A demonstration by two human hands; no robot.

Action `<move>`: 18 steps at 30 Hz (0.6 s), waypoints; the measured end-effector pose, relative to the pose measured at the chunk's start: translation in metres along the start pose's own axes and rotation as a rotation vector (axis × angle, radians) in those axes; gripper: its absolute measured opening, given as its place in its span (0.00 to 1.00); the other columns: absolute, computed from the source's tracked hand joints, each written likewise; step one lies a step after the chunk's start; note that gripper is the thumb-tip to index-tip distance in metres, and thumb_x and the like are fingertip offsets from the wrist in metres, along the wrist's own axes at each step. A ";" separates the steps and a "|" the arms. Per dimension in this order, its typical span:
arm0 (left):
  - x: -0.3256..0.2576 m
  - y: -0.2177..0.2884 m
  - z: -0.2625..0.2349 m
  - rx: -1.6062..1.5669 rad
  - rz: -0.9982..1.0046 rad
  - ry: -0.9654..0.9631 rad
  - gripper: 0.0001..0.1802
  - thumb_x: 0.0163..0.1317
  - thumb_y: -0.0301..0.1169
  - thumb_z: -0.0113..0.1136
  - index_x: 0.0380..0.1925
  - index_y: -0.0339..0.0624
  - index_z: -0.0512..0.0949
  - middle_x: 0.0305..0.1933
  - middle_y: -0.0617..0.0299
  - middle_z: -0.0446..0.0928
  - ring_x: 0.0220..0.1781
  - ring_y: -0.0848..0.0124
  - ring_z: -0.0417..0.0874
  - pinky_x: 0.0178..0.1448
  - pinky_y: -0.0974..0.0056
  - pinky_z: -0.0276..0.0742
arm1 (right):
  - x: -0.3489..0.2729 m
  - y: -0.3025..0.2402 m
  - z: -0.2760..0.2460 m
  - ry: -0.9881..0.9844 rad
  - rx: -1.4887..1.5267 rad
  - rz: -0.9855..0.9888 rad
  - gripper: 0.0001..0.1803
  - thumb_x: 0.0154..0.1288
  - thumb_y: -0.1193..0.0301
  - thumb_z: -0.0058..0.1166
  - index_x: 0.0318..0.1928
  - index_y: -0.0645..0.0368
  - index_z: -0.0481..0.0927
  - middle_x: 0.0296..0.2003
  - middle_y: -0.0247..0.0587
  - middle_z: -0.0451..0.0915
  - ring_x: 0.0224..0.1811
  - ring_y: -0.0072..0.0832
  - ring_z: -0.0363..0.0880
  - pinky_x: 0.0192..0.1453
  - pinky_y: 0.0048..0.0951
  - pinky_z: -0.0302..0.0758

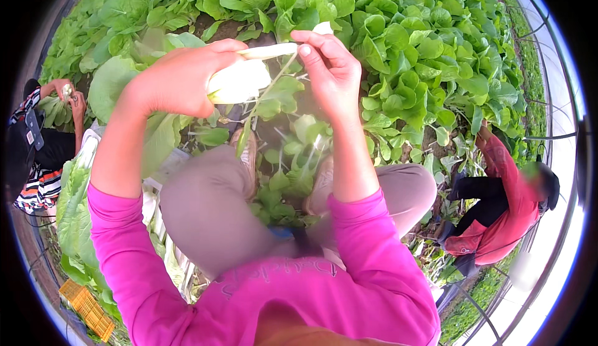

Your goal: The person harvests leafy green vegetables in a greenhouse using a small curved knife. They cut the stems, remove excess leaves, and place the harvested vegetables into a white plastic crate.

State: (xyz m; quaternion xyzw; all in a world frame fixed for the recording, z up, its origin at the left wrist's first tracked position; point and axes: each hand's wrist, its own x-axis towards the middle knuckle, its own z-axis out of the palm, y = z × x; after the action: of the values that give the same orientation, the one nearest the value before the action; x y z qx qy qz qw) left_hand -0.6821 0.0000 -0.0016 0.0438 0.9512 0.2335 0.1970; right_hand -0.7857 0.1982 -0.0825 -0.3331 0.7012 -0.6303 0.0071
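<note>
My left hand is wrapped around a head of leafy greens, its pale, thick stem base facing right and its broad leaves hanging to the left. From that base a whitish stalk sticks out toward my right hand. Thumb and fingertips of the right hand are pinched at the stalk's end, where a thin green leaf stem dangles down. Just beyond those fingers shows a small white piece; whether they hold it I cannot tell. Trimmed leaves lie on the soil between my shoes.
Dense rows of greens grow ahead and to the right. Large cut heads are piled at my left, near an orange crate. One person works at the left, another in red crouches at the right, beside the plastic wall.
</note>
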 end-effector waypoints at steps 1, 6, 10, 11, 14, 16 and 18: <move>-0.008 0.011 -0.005 0.013 -0.023 0.022 0.37 0.33 0.25 0.60 0.53 0.50 0.71 0.60 0.62 0.67 0.51 0.57 0.76 0.51 0.60 0.73 | -0.001 -0.011 -0.008 0.102 -0.144 -0.072 0.09 0.59 0.77 0.56 0.41 0.55 0.83 0.24 0.33 0.72 0.22 0.19 0.68 0.28 0.23 0.67; -0.041 0.053 -0.033 -0.229 0.190 0.121 0.43 0.31 0.28 0.62 0.57 0.34 0.66 0.55 0.55 0.70 0.53 0.65 0.73 0.60 0.66 0.65 | -0.011 -0.065 -0.045 0.398 -0.197 -0.204 0.17 0.63 0.66 0.55 0.50 0.58 0.78 0.48 0.42 0.73 0.30 0.20 0.75 0.35 0.20 0.73; -0.062 0.104 -0.043 -0.429 0.269 0.112 0.51 0.29 0.35 0.69 0.61 0.36 0.62 0.57 0.57 0.69 0.57 0.68 0.70 0.64 0.64 0.62 | -0.014 -0.135 -0.045 -0.020 0.345 -0.181 0.34 0.64 0.49 0.49 0.61 0.62 0.66 0.61 0.48 0.65 0.51 0.30 0.75 0.50 0.28 0.73; -0.067 0.114 -0.041 -0.465 0.305 0.125 0.52 0.29 0.35 0.69 0.62 0.36 0.61 0.59 0.57 0.67 0.58 0.68 0.69 0.65 0.64 0.61 | -0.013 -0.149 -0.047 -0.188 0.488 -0.169 0.34 0.65 0.50 0.49 0.60 0.64 0.67 0.58 0.48 0.69 0.52 0.31 0.75 0.52 0.29 0.72; -0.079 0.135 -0.034 -0.611 0.458 0.182 0.56 0.30 0.36 0.72 0.65 0.34 0.57 0.68 0.55 0.58 0.64 0.67 0.66 0.68 0.64 0.56 | -0.010 -0.182 -0.059 -0.033 0.588 -0.227 0.24 0.69 0.57 0.45 0.53 0.66 0.70 0.43 0.47 0.79 0.46 0.33 0.78 0.53 0.32 0.73; -0.086 0.138 -0.022 -0.740 0.586 0.342 0.56 0.31 0.35 0.72 0.64 0.32 0.57 0.69 0.55 0.55 0.62 0.66 0.68 0.66 0.61 0.60 | -0.014 -0.192 -0.069 0.130 0.670 -0.264 0.20 0.71 0.61 0.44 0.51 0.66 0.71 0.34 0.45 0.79 0.38 0.32 0.80 0.50 0.34 0.74; -0.096 0.134 -0.013 -0.865 0.620 0.416 0.54 0.33 0.31 0.69 0.64 0.30 0.55 0.69 0.50 0.55 0.57 0.60 0.74 0.59 0.55 0.71 | -0.023 -0.194 -0.082 0.279 0.501 -0.322 0.17 0.70 0.63 0.46 0.48 0.64 0.74 0.29 0.35 0.78 0.29 0.19 0.75 0.40 0.23 0.72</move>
State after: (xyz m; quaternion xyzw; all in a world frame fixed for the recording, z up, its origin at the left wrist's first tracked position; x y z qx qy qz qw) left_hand -0.6001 0.0967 0.1048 0.1891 0.7307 0.6520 -0.0721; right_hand -0.7146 0.2844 0.0970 -0.3381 0.4568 -0.8159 -0.1068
